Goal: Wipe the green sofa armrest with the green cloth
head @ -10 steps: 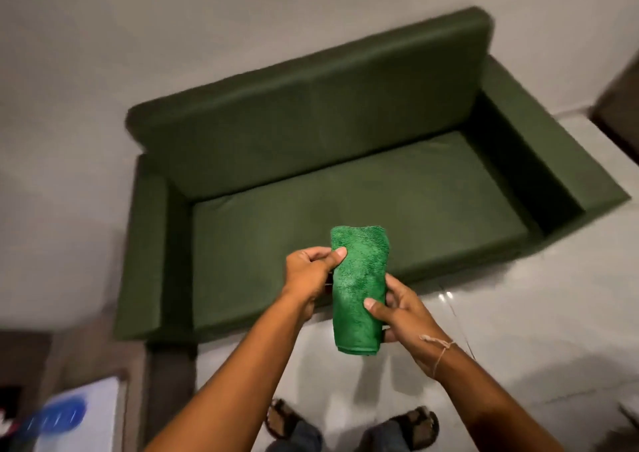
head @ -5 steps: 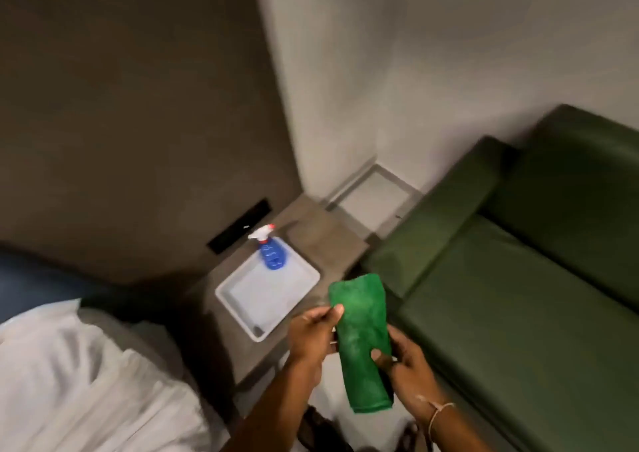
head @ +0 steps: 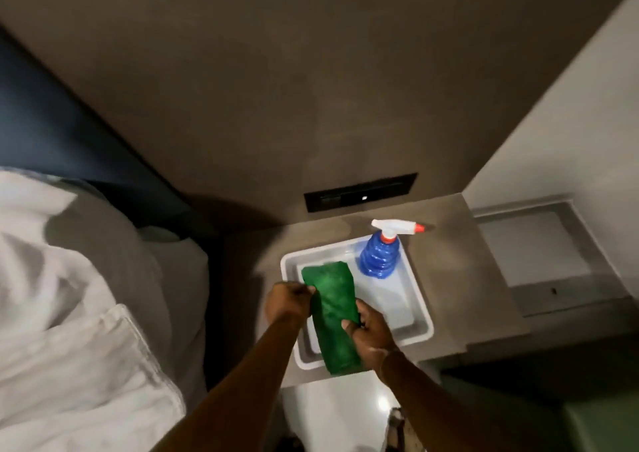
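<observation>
The folded green cloth [head: 333, 316] hangs between both of my hands, over the left part of a white tray [head: 420, 313]. My left hand [head: 288, 304] pinches its upper left edge. My right hand [head: 368, 329] grips its right side lower down. Only a corner of the green sofa [head: 603, 427] shows, at the bottom right, well away from the cloth.
A blue spray bottle [head: 378, 256] with a white and red trigger head stands in the tray's far right corner. The tray rests on a grey-brown side table [head: 460, 278]. A bed with white linen [head: 79, 330] fills the left. A black wall panel [head: 359, 192] sits behind the table.
My view has swung left from the sofa to the side table and bed. Both hands have kept hold of the cloth, which is now over the tray.
</observation>
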